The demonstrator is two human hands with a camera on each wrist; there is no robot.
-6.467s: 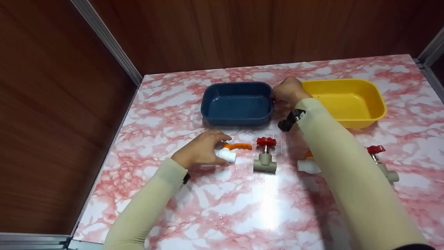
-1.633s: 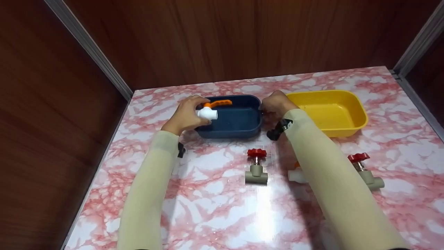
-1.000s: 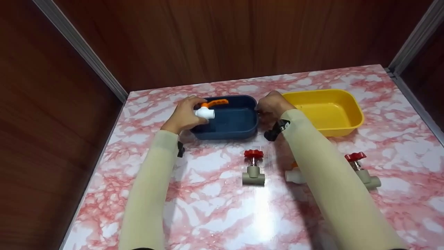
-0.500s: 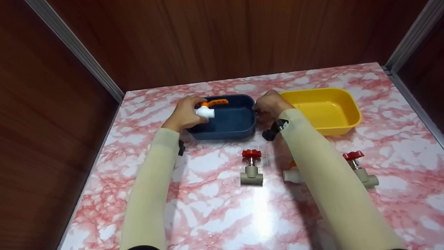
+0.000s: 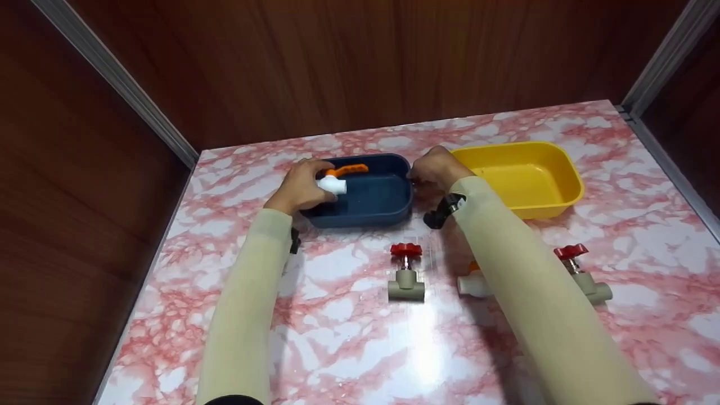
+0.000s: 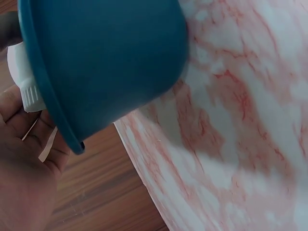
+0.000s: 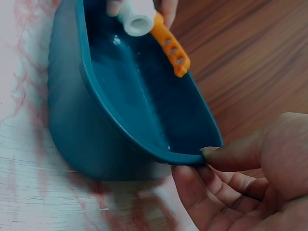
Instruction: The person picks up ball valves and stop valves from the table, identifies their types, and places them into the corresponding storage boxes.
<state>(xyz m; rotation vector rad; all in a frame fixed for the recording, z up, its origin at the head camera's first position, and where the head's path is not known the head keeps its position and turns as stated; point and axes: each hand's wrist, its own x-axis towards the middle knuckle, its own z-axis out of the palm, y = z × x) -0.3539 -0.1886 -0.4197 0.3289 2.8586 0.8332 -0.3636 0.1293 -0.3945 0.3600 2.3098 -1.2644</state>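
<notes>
My left hand (image 5: 302,184) holds a white plastic ball valve (image 5: 333,184) with an orange lever handle, over the left end of the dark blue plastic bin (image 5: 365,218). In the right wrist view the valve (image 7: 138,18) sits at rim height, its orange lever (image 7: 172,50) pointing along the far wall. Part of its body is hidden by the left fingers. With thumb and fingers my right hand (image 5: 436,167) pinches the bin's right rim; the right wrist view shows the thumb (image 7: 231,151) on top of that rim.
To the right stands a yellow bin (image 5: 529,212). A grey-green stop valve with a red handwheel (image 5: 406,284) lies in front of the blue bin. Another red-wheeled valve (image 5: 585,284) and a white valve (image 5: 474,285), partly behind the right sleeve, lie further right on the marbled table (image 5: 337,349).
The left hand has lifted the ball valve off the table and brought it over the blue bin, sinking slightly in the last half second. The right hand stays on the rim.
</notes>
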